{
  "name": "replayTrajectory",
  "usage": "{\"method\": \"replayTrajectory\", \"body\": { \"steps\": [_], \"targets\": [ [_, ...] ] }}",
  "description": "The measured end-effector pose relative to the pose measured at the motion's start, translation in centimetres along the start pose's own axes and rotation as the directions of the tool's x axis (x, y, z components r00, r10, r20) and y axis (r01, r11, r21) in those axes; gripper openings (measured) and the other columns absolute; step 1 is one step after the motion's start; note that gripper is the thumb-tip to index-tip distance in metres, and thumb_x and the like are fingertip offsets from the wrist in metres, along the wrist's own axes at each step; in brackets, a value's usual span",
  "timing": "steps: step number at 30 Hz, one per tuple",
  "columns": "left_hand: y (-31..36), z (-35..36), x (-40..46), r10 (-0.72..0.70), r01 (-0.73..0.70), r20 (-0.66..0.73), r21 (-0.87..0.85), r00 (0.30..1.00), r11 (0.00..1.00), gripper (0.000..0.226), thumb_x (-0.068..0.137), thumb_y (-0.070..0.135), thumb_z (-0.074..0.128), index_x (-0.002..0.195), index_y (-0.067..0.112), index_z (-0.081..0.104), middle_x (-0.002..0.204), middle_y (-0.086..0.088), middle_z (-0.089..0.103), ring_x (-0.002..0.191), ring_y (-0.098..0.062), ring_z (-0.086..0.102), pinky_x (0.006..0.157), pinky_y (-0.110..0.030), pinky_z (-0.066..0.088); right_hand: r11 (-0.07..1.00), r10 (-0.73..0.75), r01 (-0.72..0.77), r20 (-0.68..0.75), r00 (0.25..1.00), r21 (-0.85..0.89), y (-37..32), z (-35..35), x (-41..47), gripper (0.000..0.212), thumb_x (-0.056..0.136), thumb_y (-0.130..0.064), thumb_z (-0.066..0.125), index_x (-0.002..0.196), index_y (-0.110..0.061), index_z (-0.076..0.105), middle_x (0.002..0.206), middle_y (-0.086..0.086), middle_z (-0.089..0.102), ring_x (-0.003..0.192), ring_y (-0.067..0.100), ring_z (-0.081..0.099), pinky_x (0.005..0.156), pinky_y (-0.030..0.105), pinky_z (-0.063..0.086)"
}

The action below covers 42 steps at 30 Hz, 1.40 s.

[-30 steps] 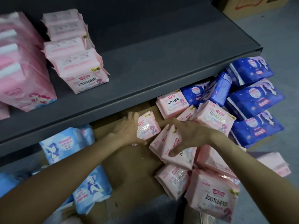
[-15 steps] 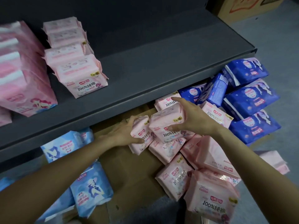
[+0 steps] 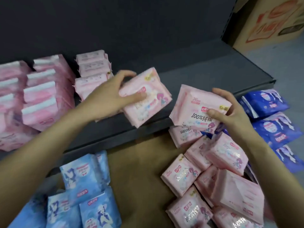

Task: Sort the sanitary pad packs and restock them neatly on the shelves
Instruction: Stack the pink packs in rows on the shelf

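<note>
My left hand (image 3: 108, 94) grips a light pink pad pack (image 3: 148, 99) and holds it over the front of the dark grey shelf (image 3: 205, 76), just right of a row of matching pink packs (image 3: 92, 69). My right hand (image 3: 230, 111) grips a second light pink pack (image 3: 195, 109) in the air above the shelf's front edge. Below it lies a loose heap of the same pink packs (image 3: 222, 162) on brown cardboard (image 3: 139, 170).
Larger pink packs (image 3: 39, 96) fill the shelf's left part. Light blue packs (image 3: 82, 186) lie at the lower left, dark blue packs (image 3: 271, 119) at the right on the floor side. A printed cardboard box (image 3: 271, 22) stands at the top right.
Both hands have lifted from the heap up to shelf height, each carrying a pink pack. The left one has moved over the shelf. The view has tilted upward.
</note>
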<state>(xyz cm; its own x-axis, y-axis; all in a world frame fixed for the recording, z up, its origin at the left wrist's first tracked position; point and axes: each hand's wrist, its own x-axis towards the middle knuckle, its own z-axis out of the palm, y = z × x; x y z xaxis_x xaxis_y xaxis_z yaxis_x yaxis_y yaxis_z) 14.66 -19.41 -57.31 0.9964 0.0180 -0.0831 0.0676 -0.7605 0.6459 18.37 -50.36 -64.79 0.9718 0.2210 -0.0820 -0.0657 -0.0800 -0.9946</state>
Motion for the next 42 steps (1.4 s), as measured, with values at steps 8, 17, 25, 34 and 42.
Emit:
{"method": "replayTrajectory", "body": {
  "steps": [8, 17, 25, 34, 42],
  "targets": [
    [-4.0, -1.2, 14.1, 0.038, 0.042, -0.192, 0.398, 0.981, 0.916, 0.075, 0.08, 0.04, 0.071, 0.141, 0.013, 0.037, 0.134, -0.015, 0.037, 0.122, -0.032, 0.042, 0.094, -0.035, 0.038, 0.955, -0.16, 0.196, 0.169, 0.973, -0.222, -3.3, 5.6, 7.6, 0.087, 0.062, -0.018, 0.085, 0.135, -0.023, 0.039, 0.115, -0.011, 0.059, 0.1, 0.002, 0.063, 0.081, 0.015, 0.052],
    [-8.7, -2.2, 22.0, 0.071, 0.057, -0.184, 0.61, 0.98, 0.79, 0.069, 0.083, 0.045, 0.067, 0.143, 0.026, 0.037, 0.133, -0.006, 0.047, 0.123, -0.027, 0.037, 0.094, -0.039, 0.038, 0.88, -0.183, 0.279, 0.268, 0.946, -0.384, -1.2, 12.0, 19.0, 0.091, 0.061, -0.019, 0.089, 0.136, -0.019, 0.037, 0.117, -0.008, 0.056, 0.106, 0.007, 0.056, 0.091, 0.016, 0.044],
    [-12.1, -5.0, 24.3, -0.002, 0.035, -0.077, 0.428, 0.997, 0.903, 0.047, 0.095, 0.029, 0.056, 0.14, 0.022, 0.046, 0.144, -0.006, 0.038, 0.132, -0.021, 0.037, 0.106, -0.024, 0.026, 0.824, -0.195, 0.347, 0.351, 0.916, -0.448, -0.8, 16.9, 25.4, 0.076, 0.069, -0.008, 0.082, 0.132, -0.014, 0.04, 0.108, -0.006, 0.055, 0.094, 0.008, 0.054, 0.073, 0.007, 0.046],
    [-10.5, -5.6, 20.5, 0.023, -0.029, 0.023, 0.337, 0.999, 0.941, 0.04, 0.098, 0.041, 0.045, 0.136, 0.031, 0.051, 0.14, 0.012, 0.049, 0.127, -0.008, 0.044, 0.095, -0.015, 0.028, 0.788, -0.109, 0.191, 0.174, 0.979, -0.585, 0.5, 18.8, 27.7, 0.075, 0.07, -0.032, 0.08, 0.133, -0.03, 0.04, 0.122, -0.002, 0.06, 0.11, 0.022, 0.058, 0.099, 0.04, 0.044],
    [-6.8, -3.1, 15.7, 0.098, -0.033, -0.109, 0.486, 0.989, 0.874, 0.045, 0.094, 0.034, 0.051, 0.138, 0.025, 0.047, 0.145, 0.0, 0.045, 0.128, -0.023, 0.044, 0.102, -0.035, 0.039, 0.746, -0.119, 0.194, 0.16, 0.98, -0.637, -0.7, 17.2, 23.4, 0.068, 0.088, -0.024, 0.061, 0.146, -0.021, 0.027, 0.14, 0.003, 0.051, 0.128, 0.027, 0.047, 0.108, 0.048, 0.034]
  ]
}}
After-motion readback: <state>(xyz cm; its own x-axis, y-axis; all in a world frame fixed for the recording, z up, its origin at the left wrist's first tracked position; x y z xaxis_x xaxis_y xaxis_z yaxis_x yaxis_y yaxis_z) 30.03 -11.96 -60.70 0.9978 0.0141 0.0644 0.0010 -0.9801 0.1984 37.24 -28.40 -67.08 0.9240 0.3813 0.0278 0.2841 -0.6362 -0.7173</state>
